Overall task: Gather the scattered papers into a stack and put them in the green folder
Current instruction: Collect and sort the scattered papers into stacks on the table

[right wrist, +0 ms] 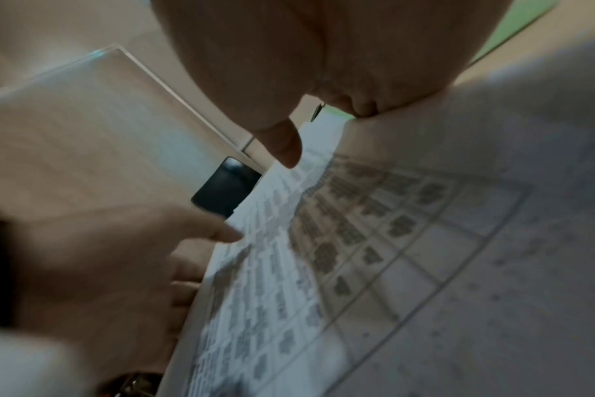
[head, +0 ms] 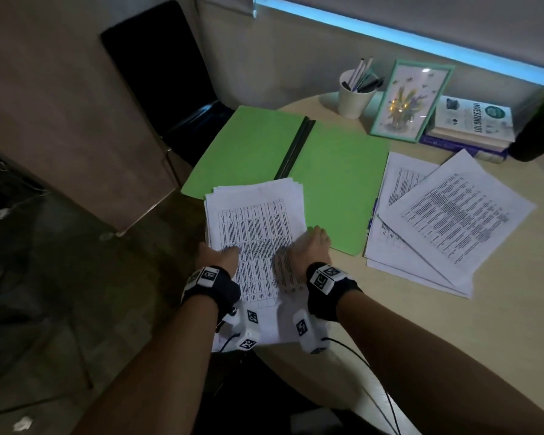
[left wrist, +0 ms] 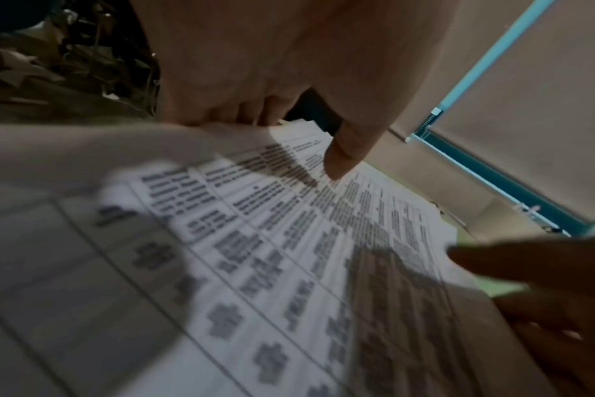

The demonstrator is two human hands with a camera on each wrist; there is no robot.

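Observation:
A stack of printed papers [head: 258, 221] is held over the table's near-left edge, its far end overlapping the open green folder [head: 336, 171]. My left hand [head: 220, 254] grips the stack's left edge, thumb [left wrist: 340, 161] on top and fingers underneath. My right hand [head: 311, 246] grips the right edge the same way, thumb [right wrist: 286, 150] on the top sheet [right wrist: 357, 241]. More loose papers [head: 446, 215] lie fanned out on the table right of the folder. The folder lies flat, with a dark spine down its middle.
At the back of the round table [head: 453, 324] stand a white cup of pens [head: 355, 95], a framed picture [head: 409, 98], stacked books [head: 474, 124] and a dark plant pot [head: 537, 133]. A black chair [head: 161, 73] stands beyond the table's left side.

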